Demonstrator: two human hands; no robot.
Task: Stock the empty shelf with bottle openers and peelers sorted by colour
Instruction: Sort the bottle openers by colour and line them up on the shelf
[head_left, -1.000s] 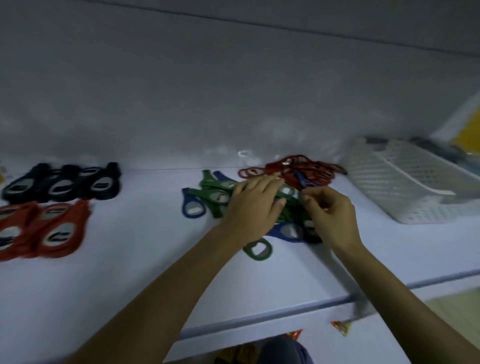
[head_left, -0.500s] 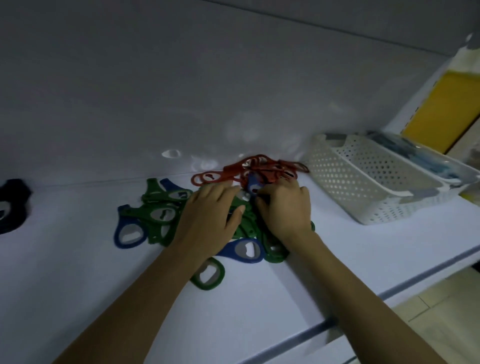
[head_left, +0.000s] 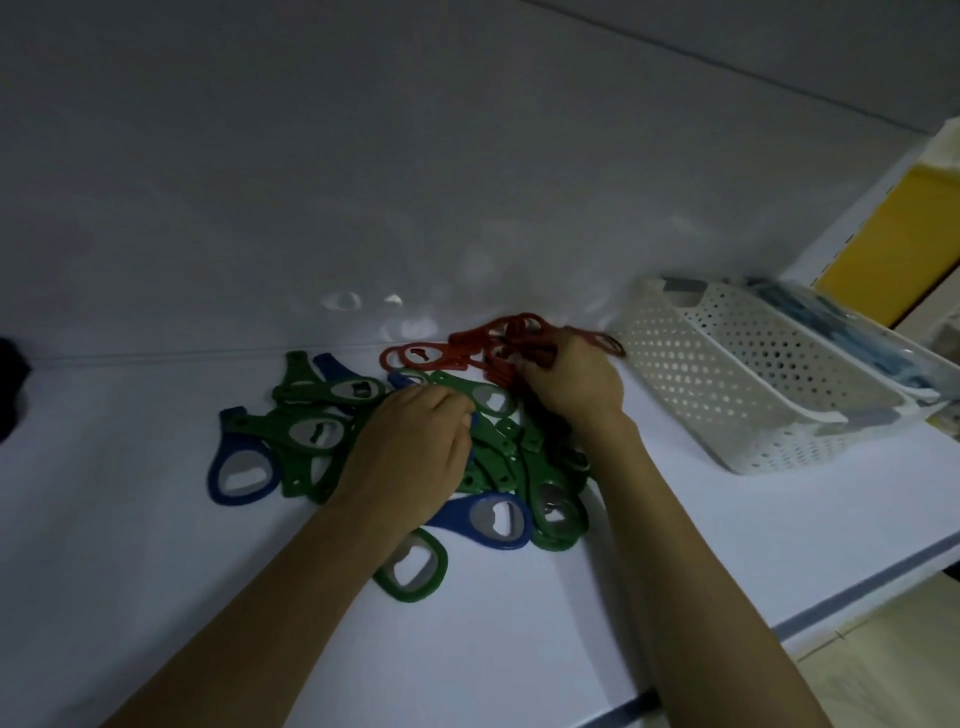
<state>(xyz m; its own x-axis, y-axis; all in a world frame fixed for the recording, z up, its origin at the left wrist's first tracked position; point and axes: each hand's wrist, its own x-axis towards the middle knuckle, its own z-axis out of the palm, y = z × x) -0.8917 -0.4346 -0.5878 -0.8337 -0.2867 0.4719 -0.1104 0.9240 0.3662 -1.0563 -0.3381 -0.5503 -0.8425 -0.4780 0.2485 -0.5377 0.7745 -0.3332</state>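
Two hands are deep in a loose heap of bottle openers on the white shelf (head_left: 519, 623). I see the left hand (head_left: 410, 457) lying knuckles-up on the green bottle openers (head_left: 498, 467) with its fingers curled down into them, and I cannot tell whether it grips one. The right hand (head_left: 574, 382) has its fingers closed round the red bottle openers (head_left: 467, 340) at the back of the shelf, blue bottle openers (head_left: 457, 514) lie mixed among the green, and a white perforated basket (head_left: 727, 384) stands just beside the red ones, to their right.
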